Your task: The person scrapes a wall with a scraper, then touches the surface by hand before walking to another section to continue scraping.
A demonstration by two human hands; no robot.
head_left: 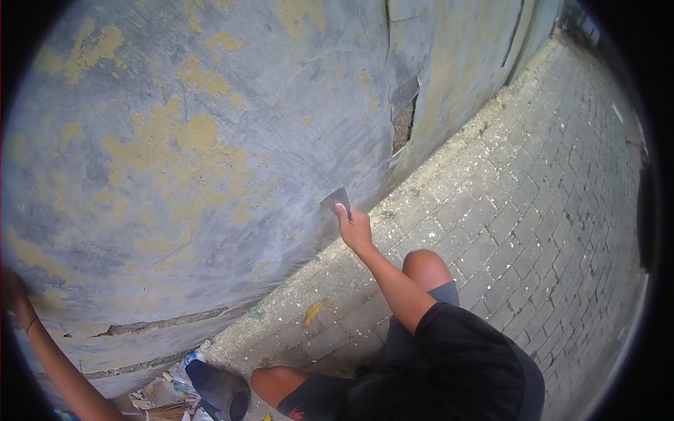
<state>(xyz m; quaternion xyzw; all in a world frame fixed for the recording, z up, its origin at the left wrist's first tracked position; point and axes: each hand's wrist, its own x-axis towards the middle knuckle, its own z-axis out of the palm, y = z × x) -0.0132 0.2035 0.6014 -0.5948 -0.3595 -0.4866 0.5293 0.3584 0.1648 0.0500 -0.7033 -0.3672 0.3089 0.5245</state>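
My right hand (354, 226) is wrapped round a flat grey scraper (336, 198), whose blade lies against the lower part of the wall (281, 161). Worn grey and yellowish paint covers this wall. At the far left edge, my left hand (14, 286) is near or on the wall; it is dark and blurred, and its fingers cannot be made out. A thin dark band circles the left wrist.
Paving (491, 231) with scattered pale flakes runs along the wall's foot. A yellow leaf (312, 313) lies on it. At the bottom left are a dark container (219, 389), plastic litter and broom-like bristles (167, 412). The wall has a broken hole (404, 128) and cracks.
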